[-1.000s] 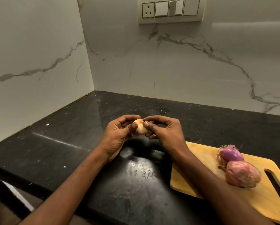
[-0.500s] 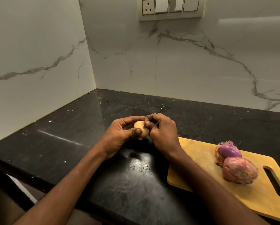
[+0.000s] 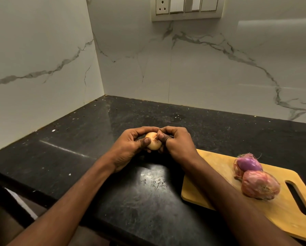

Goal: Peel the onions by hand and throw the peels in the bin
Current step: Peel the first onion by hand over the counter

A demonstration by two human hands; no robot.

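Both hands, left (image 3: 131, 148) and right (image 3: 177, 144), curl their fingers around a pale onion (image 3: 153, 141) above the counter (image 3: 95, 139), left of the board (image 3: 210, 183) bearing two onions (image 3: 255, 176).

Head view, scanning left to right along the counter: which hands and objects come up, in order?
left hand → pale onion held between both hands → right hand → wooden cutting board → the two onions lying on the board → board's handle slot.

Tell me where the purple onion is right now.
In the head view, the purple onion lies on the right, on the wooden board, touching the far side of the pink onion, right of both hands.
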